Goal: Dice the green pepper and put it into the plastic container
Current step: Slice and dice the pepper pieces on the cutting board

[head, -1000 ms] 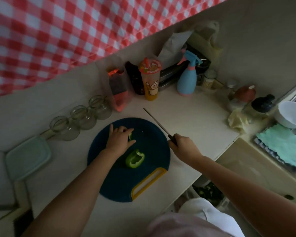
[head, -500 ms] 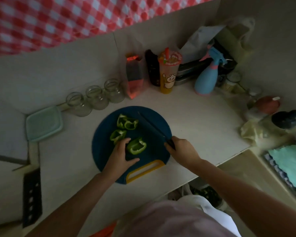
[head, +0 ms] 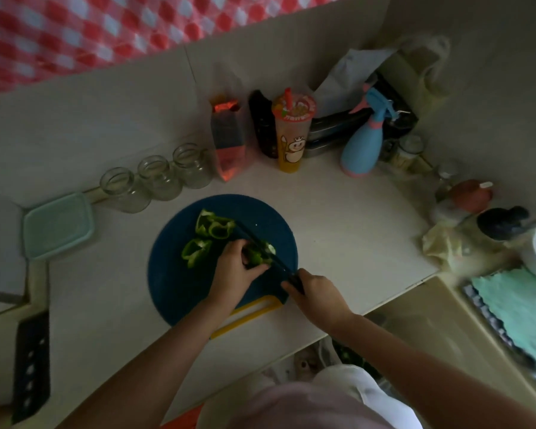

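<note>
Left hand (head: 235, 267): fingers curled down onto a green pepper piece (head: 256, 257), pinning it to the round dark-blue cutting board (head: 174, 289). Right hand (head: 316, 294): closed around the dark handle of a knife (head: 273, 258), blade running up and left across the held piece, edge on or in the pepper (depth of cut cannot be told in this dim light). The two hands are close together over the near-right part of the board.

Two further pepper pieces lie loose on the board: one at its far side (head: 215, 227), just beside the knife tip, and one to the left of the held piece (head: 195, 250). The board's yellow handle (head: 245, 314) points toward the person.

The plastic container (head: 58, 224), pale green with its lid on, sits on the white counter (head: 338, 218) well left of the board. Three empty glass jars (head: 158, 178) stand in a row behind the board by the wall.
</note>
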Demonstrator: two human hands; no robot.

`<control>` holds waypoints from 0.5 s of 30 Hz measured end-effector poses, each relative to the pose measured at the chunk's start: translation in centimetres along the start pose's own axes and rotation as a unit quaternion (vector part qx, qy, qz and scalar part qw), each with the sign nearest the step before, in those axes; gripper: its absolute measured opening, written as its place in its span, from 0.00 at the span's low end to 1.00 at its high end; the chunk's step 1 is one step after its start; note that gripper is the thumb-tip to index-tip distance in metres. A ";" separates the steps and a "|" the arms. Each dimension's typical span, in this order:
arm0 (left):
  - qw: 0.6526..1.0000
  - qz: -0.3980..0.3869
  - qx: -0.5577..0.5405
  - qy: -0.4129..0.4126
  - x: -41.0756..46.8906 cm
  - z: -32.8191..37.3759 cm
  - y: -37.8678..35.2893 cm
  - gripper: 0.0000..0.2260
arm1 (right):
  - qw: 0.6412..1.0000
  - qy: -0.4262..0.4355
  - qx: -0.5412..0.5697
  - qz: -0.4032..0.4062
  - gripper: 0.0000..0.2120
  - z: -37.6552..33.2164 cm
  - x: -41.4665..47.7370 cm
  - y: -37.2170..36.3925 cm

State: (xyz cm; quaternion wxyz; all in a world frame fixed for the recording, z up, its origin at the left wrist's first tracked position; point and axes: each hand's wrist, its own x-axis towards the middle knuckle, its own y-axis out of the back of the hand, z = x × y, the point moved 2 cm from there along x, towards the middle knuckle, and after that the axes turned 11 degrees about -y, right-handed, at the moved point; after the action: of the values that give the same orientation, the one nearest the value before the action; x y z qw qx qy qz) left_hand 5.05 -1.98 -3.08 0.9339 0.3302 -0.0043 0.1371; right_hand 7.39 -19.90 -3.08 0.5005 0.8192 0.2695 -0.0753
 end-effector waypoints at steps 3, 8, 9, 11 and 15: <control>0.998 -0.006 -0.037 0.046 0.1 0.4 -1.0 0.26 | 1.000 -0.021 0.005 -0.016 0.18 0.4 0.0 -0.8; 0.988 0.019 -0.112 0.106 0.2 1.5 -2.2 0.27 | 0.999 -0.029 0.027 -0.020 0.17 0.3 0.0 -1.2; 0.989 0.018 -0.105 0.103 0.2 1.5 -2.1 0.26 | 0.999 -0.030 0.031 -0.020 0.17 0.3 0.0 -1.1; 0.993 0.007 -0.084 0.088 0.4 1.5 -1.8 0.23 | 0.999 -0.031 0.035 -0.020 0.17 0.4 0.2 -0.9; 0.999 -0.029 0.013 0.032 0.8 1.2 -0.3 0.19 | 0.998 -0.021 0.058 -0.031 0.22 0.0 -0.2 -0.6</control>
State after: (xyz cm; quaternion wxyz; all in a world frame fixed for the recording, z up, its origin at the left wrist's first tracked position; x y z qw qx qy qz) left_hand 5.97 -2.79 -2.26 0.9328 0.3377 0.0369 0.1207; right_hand 6.87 -19.74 -3.49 0.4555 0.8363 0.2794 -0.1229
